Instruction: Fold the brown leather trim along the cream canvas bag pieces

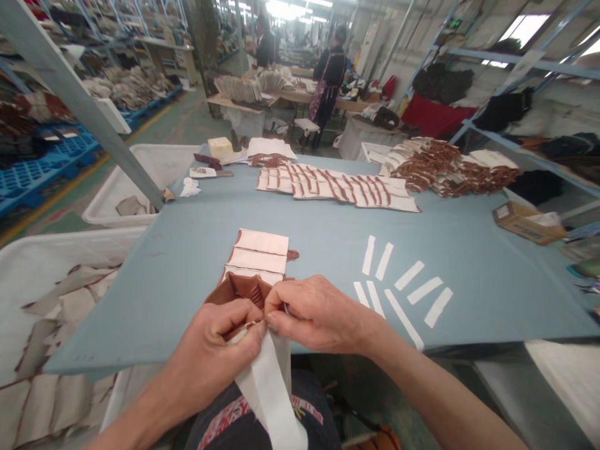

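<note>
Near the front edge of the blue-grey table, my left hand (234, 340) pinches the edge of a brown and white fabric piece (239, 289) with gathered folds inside. Close beside it, touching the same edge, my right hand (319, 312) has thumb and fingers pressed together. What lies exactly between the fingertips is hidden. A long white strip (274, 387) hangs down from the hands over my lap. Just beyond them lies a stack of cream fabric pieces (260, 244) with brown edges. Several short white strips (410, 275) are laid out to the right.
A long row of overlapping cream and brown pieces (337, 184) lies across the table (197, 219). Heaped pieces (435, 164) and a cardboard box (529, 222) stand at the right. White bins (135, 232) with fabric flank the left, near a slanting metal post (89, 94). A person (329, 75) stands behind.
</note>
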Tool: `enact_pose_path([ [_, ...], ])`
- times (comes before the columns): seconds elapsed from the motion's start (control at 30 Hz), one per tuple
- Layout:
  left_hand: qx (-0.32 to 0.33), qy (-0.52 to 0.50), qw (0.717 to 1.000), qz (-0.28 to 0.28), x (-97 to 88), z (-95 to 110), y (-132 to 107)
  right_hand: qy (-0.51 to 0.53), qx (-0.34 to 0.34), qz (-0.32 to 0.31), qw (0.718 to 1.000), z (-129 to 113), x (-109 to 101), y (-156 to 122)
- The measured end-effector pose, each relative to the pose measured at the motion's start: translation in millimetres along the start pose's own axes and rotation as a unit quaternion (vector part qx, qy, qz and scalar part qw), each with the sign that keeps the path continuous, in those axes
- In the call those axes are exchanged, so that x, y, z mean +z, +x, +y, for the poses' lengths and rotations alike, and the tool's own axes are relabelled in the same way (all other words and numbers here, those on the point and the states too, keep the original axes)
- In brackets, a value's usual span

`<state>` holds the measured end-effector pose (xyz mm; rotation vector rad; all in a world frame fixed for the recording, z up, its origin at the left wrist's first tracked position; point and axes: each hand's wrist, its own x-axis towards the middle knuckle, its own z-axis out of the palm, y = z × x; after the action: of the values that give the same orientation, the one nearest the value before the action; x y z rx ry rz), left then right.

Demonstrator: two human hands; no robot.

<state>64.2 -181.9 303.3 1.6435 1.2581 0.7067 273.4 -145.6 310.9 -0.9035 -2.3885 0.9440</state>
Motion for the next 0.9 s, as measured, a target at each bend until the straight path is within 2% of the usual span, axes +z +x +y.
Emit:
enact_pose_path([
  [0.07,-0.001,-0.007,1.0,-0.005,-1.8,-1.7,-0.4,0.064,0.02,-0.002,0.998,-0.2,-1.3,-1.0],
  [0.17,-0.011,-0.059,0.996,-0.069,-11.0,-4.1,-1.1,0.134,0.033,-0.002,0.99,-2.3,-1.8,-3.3],
  [0.27,-0.017,-0.078,0.987,-0.137,-22.7,-4.8,-3.1,0.139,0.014,0.011,0.99,-4.8,0.5,-5.3],
  [0.37,-0.004,-0.038,0.985,-0.167,-29.4,-4.1,-5.3,0.117,0.004,0.017,0.993,-5.5,4.1,-5.7],
  [0.5,0.027,0.024,0.994,-0.105,-28.0,-4.0,-5.2,0.065,0.03,0.012,0.997,-5.3,7.8,-4.2],
  [0.67,0.086,0.039,0.995,-0.04,-23.9,-4.8,-3.9,0.028,0.057,0.008,0.998,-8.3,10.2,-1.7],
  [0.9,0.19,0.065,0.979,0.022,-20.8,-12.4,-10.4,0.081,0.011,0.06,0.995,-4.0,14.9,0.4],
])
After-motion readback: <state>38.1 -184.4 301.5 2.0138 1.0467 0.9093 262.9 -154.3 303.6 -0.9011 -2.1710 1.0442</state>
